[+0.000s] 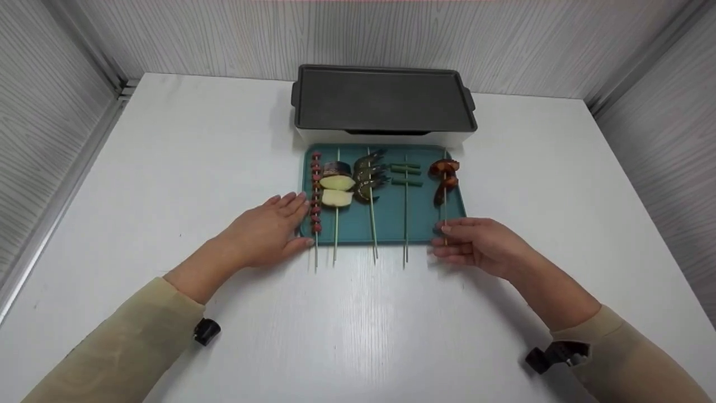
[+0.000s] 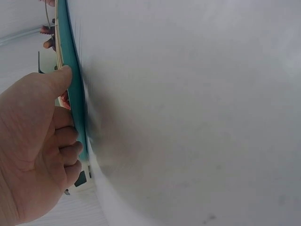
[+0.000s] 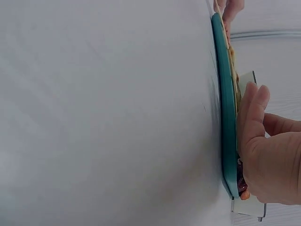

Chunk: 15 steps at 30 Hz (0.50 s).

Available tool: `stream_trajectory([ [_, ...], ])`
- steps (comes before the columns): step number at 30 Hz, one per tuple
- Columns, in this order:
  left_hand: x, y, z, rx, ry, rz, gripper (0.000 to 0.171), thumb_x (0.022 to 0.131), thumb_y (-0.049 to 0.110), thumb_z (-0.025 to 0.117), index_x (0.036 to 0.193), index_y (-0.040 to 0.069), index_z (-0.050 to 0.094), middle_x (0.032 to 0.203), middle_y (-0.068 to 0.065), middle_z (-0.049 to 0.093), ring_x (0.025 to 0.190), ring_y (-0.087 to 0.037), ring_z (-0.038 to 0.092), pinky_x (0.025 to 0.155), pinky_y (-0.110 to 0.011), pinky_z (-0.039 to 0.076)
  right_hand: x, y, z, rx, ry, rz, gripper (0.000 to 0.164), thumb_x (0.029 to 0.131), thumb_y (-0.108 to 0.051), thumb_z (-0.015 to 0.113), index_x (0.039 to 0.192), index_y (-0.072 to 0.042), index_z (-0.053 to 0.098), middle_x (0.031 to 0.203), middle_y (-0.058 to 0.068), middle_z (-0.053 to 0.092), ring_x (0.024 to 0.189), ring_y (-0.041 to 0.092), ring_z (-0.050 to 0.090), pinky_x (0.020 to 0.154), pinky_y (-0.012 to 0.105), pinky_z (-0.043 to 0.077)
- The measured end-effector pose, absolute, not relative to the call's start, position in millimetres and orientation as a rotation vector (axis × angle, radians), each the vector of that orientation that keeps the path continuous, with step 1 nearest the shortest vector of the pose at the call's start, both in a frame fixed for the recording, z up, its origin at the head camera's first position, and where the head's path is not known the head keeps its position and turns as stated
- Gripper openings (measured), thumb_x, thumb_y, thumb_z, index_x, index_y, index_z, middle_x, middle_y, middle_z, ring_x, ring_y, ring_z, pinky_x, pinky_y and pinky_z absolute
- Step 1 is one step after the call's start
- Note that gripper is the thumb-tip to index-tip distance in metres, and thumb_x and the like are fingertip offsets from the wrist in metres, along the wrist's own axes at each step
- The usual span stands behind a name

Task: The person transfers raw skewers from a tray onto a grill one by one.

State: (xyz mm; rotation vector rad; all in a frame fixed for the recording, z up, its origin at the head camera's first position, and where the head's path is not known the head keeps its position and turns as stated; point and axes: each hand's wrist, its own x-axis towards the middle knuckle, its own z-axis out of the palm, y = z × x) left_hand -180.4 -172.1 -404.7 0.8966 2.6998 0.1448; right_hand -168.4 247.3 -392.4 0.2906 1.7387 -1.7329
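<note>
Tray (image 1: pixel 386 224): shallow and teal, on the desk (image 1: pixel 347 324), its far edge near the dark-topped griddle (image 1: pixel 386 101).
Brown-glazed skewer (image 1: pixel 445 168): over the tray's right end, food toward the far edge, stick toward the near one; whether its full weight bears on the tray, I cannot tell.
Right hand (image 1: pixel 481 243): at the tray's near right corner, pinching the brown-glazed skewer's stick between thumb and fingers (the right wrist view hides the stick, so the head view decides this).
Left hand (image 1: pixel 271 232): at the tray's left side, fingers extended along it, thumb spread out to the near left corner and touching the rim.
Other skewers: from the tray's left end inward, the red-bead skewer (image 1: pixel 316 210), the mixed-chunk skewer (image 1: pixel 337 198), the shrimp skewer (image 1: pixel 367 182) and the green-stalk skewer (image 1: pixel 406 182), all with sticks past the near edge.
Step at the tray: probably handling the rightmost skewer while the other hand steadies the tray; setting down and picking up would look alike here.
Next move at the stick: if setting down, it calls for lining the stick up with its neighbours before loosening the pinch; if picking up, for a firm pinch and a level lift clear of the tray's right rim.
</note>
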Motion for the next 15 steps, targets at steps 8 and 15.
stream_trajectory([
  [8, -181, -172, -406, 0.916, 2.714, 0.155, 0.079, 0.111, 0.048, 0.051, 0.162, -0.009, 0.032, 0.171, -0.025, 0.024, 0.159, -0.04, 0.023, 0.13, -0.053, 0.02, -164, 253, -391, 0.318, 1.728, -1.796, 0.047, 0.109, -0.008, 0.06, 0.151, 0.01, 0.048, 0.11, 0.012, 0.078, 0.095, 0.019, 0.079, 0.088, 0.029, 0.063],
  [15, -181, -172, -406, 0.914, 2.716, 0.154, 0.079, 0.111, 0.049, 0.051, 0.162, -0.008, 0.032, 0.171, -0.024, 0.025, 0.159, -0.04, 0.024, 0.13, -0.053, 0.021, -158, 259, -388, 0.31, 1.726, -1.821, 0.05, 0.106, -0.006, 0.065, 0.15, 0.012, 0.048, 0.113, 0.015, 0.078, 0.097, 0.02, 0.079, 0.091, 0.03, 0.063],
])
